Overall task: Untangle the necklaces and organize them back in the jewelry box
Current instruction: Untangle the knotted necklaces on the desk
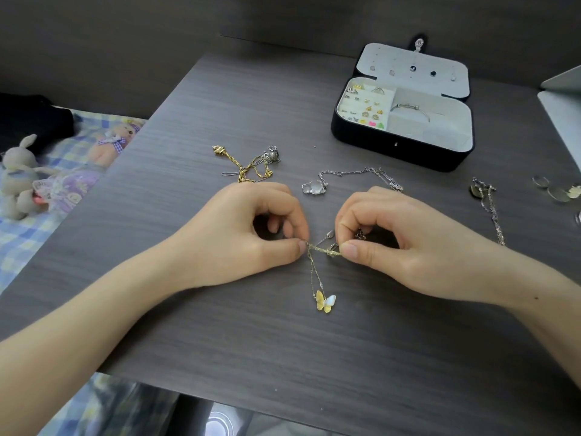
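My left hand (251, 234) and my right hand (393, 237) each pinch one end of a short stretch of tangled gold chain (323, 250) just above the dark table (283, 357). Below it hangs a butterfly pendant (326, 301), yellow and white, resting on the table. A gold and silver tangle (248, 166) lies beyond my left hand. A silver necklace with a clear bear charm (313, 187) lies between the hands, further back. Another silver chain (490, 209) lies at the right. The open black jewelry box (402, 149) stands at the back right.
The box holds several rings and earrings on the left and a silver bangle (412, 110) on the right. Small round items (556, 190) lie at the right edge. A white laptop corner (562, 111) is at the far right. Plush toys (22, 180) lie on bedding to the left.
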### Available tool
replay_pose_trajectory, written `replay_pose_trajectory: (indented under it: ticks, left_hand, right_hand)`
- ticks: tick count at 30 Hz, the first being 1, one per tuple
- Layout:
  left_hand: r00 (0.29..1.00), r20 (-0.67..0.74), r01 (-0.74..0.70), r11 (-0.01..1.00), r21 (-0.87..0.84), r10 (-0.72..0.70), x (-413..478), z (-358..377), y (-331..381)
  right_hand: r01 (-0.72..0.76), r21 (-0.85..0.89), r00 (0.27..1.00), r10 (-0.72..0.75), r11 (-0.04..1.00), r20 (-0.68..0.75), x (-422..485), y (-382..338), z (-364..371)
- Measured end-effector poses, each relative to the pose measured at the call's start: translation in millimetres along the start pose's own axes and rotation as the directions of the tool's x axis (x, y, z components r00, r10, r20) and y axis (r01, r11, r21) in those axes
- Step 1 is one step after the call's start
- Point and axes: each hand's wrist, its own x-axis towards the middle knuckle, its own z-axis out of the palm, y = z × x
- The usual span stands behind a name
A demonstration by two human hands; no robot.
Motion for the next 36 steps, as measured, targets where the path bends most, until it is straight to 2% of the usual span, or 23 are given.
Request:
replay_pose_trajectory:
  ticks: [3,9,15,24,29,33,36]
  left_hand:
    - [1.0,0.007,-0.003,1.0,0.018,0.003,0.0,0.5,-0.3]
    - [0.998,0.009,-0.063,0.989,0.135,0.062,-2.8,2.2,-2.6]
    - [0.979,0.0,-0.195,0.928,0.317,0.206,-4.2,4.4,-3.0]
    - [0.956,-0.092,-0.226,0.899,0.374,0.279,-0.7,6.7,-2.0]
    - [0.943,-0.14,-0.219,0.881,0.42,0.301,0.3,9.4,-3.6]
    - [0.94,-0.144,-0.215,0.866,0.452,0.309,-0.2,10.0,-4.7]
    - [0.941,-0.144,-0.213,0.864,0.456,0.307,-0.8,9.3,-4.9]
  right_hand:
    - [0.007,0.026,0.999,-0.006,1.0,-0.033,-0.6,-1.4,1.2]
    - [0.08,0.246,0.993,-0.056,0.966,-0.104,0.0,-7.6,4.0]
    - [0.088,0.318,0.996,-0.082,0.944,-0.032,-0.7,-5.2,7.5]
    - [0.081,0.376,0.994,-0.102,0.923,0.034,0.5,-7.5,2.8]
    - [0.042,0.305,0.999,-0.045,0.952,0.005,1.9,-7.7,4.9]
    - [0.037,0.166,0.999,-0.035,0.985,-0.012,1.1,-5.9,4.6]
    - [0.031,-0.005,0.996,-0.031,1.0,-0.083,-1.0,-3.8,4.9]
